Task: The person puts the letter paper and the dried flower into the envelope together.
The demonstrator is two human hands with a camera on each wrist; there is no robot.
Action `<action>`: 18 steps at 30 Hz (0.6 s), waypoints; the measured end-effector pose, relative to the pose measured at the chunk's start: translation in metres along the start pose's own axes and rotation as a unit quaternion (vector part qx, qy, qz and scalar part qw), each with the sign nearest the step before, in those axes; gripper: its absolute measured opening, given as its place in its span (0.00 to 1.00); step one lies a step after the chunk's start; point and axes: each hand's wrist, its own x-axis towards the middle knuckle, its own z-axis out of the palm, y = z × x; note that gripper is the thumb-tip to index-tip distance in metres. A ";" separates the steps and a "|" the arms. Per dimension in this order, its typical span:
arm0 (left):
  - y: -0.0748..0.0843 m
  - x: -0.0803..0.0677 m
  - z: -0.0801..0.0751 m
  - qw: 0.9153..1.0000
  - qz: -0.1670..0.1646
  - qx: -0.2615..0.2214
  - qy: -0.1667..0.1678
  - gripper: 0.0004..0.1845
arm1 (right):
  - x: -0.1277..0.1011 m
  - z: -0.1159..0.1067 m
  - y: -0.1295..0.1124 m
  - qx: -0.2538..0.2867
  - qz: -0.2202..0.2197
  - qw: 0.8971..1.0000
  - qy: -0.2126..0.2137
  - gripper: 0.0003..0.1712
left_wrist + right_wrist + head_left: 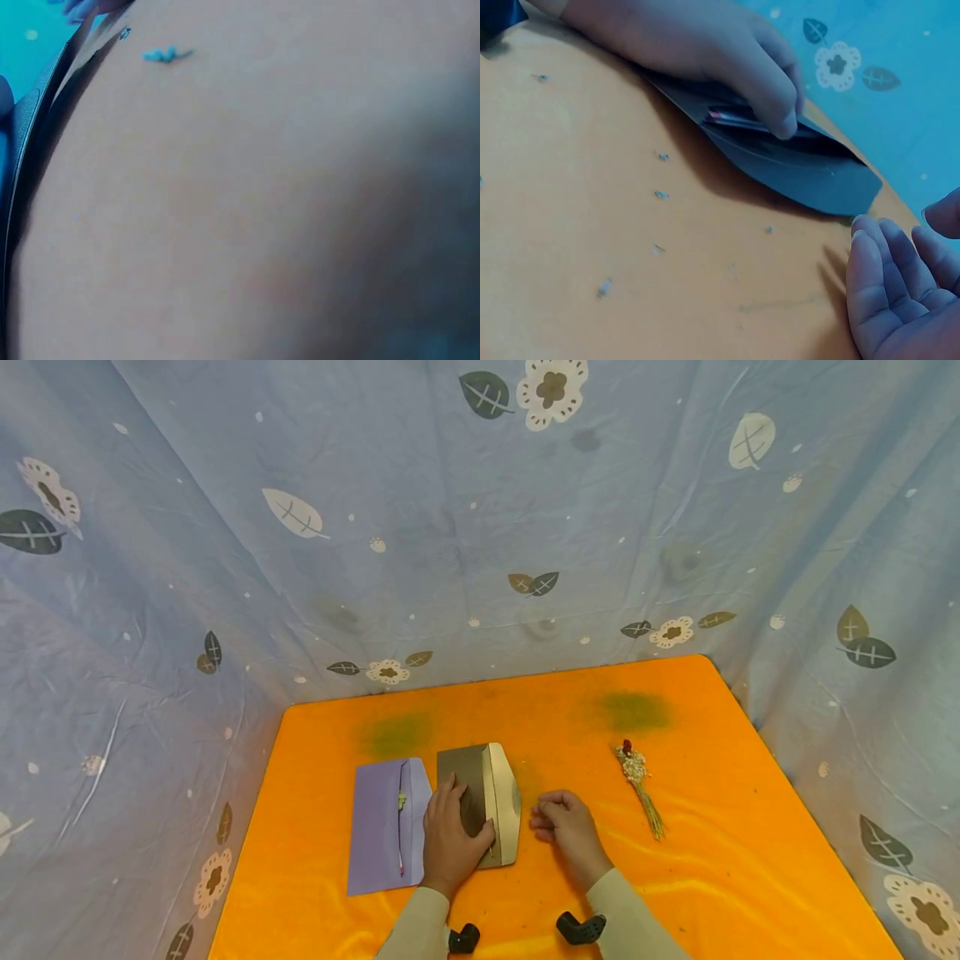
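Low centre in the head view, the left grip (453, 839) lies spread over the brown envelope (468, 768), fingers loosely extended and thumb at its mouth, probably steadying it and keeping the slot parted. The right grip (568, 833), half curled, holds nothing just beside the flap (507, 814). A pink-tipped strip (718, 115) inside the mouth is mostly hidden; blur softens much of the left wrist view.

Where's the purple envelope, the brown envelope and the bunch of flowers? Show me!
Purple envelope (375, 828): head view, on its front panel.
Brown envelope (472, 803): head view, on its dark front panel.
Bunch of flowers (640, 786): head view, where blooms meet stems.
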 end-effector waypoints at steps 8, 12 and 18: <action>0.000 0.001 0.000 1.000 -0.004 -0.004 -0.003 0.37 | 0.003 -0.009 -0.003 0.003 -0.006 1.000 0.015 0.15; 0.002 0.001 -0.001 1.000 -0.009 -0.009 -0.006 0.37 | 0.004 -0.015 -0.006 0.001 -0.002 1.000 0.025 0.16; 0.005 0.001 -0.004 1.000 -0.012 -0.013 -0.008 0.37 | 0.006 -0.028 -0.009 -0.008 0.004 0.999 0.037 0.17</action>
